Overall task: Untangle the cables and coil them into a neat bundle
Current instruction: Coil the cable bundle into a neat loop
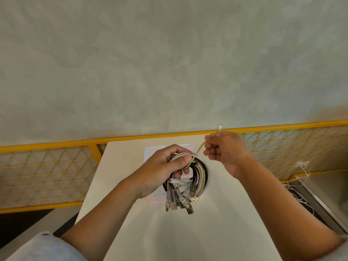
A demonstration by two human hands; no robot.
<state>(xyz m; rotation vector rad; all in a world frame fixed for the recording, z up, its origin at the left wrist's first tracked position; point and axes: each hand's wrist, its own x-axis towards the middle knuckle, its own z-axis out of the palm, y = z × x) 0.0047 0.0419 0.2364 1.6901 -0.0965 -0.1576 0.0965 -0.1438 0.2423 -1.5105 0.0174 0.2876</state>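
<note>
Head view: the left hand (160,166) holds the coiled bundle of cables (203,176) above the white tabletop (131,194), fingers curled through the loops, the USB plugs (180,202) dangling below. The right hand (226,149) pinches the last free beige cable (199,150) near its small connector (219,127). The step in hand looks like winding this tail in, nearly the final one. The next move calls for carrying it round the coil under light tension, then tucking the end.
</note>
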